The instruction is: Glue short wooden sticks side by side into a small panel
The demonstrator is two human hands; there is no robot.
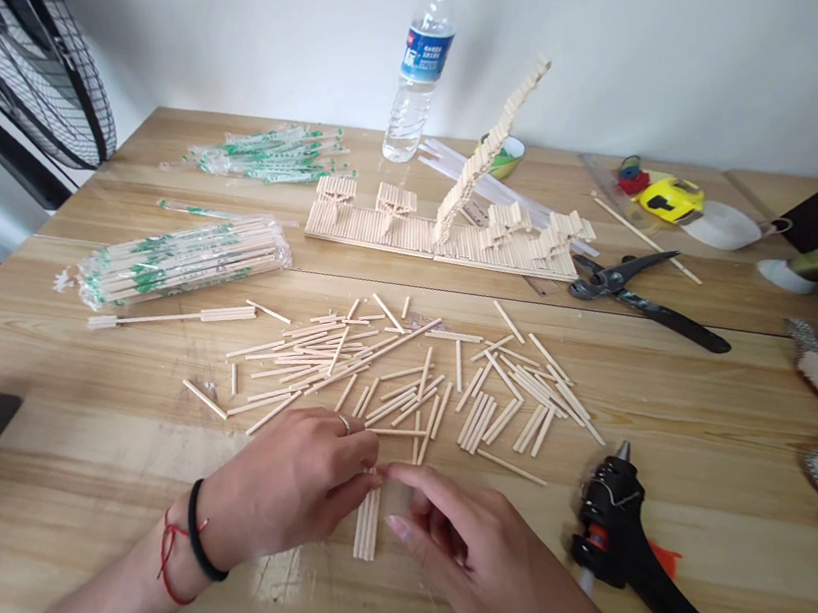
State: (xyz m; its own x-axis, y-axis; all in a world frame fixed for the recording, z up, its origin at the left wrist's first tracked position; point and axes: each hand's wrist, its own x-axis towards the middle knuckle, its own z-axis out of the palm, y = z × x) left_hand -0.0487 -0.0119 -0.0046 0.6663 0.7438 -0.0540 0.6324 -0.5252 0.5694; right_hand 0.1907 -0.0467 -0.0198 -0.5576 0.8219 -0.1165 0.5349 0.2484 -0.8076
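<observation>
Near the front of the table, several short wooden sticks (367, 528) lie side by side in a narrow row. My left hand (289, 483) is closed at the far end of this row, thumb and fingers pinched on the stick ends, which they partly hide. Opposite it, my right hand (470, 540) reaches in with the index fingertip touching the same end, close to the left fingertips. Its thumb stays apart from the index finger, and the other fingers are curled. Just beyond both hands, many loose cut sticks (391, 399) are scattered over the tabletop.
A black glue gun (610, 521) lies at right, with pliers (633, 292) behind it. At the back stand a stick-built model (399, 232) and a water bottle (414, 64). Bagged sticks (184, 261), wrapped sticks (268, 154), a yellow tape measure (670, 200) and a fan (39, 74) surround them.
</observation>
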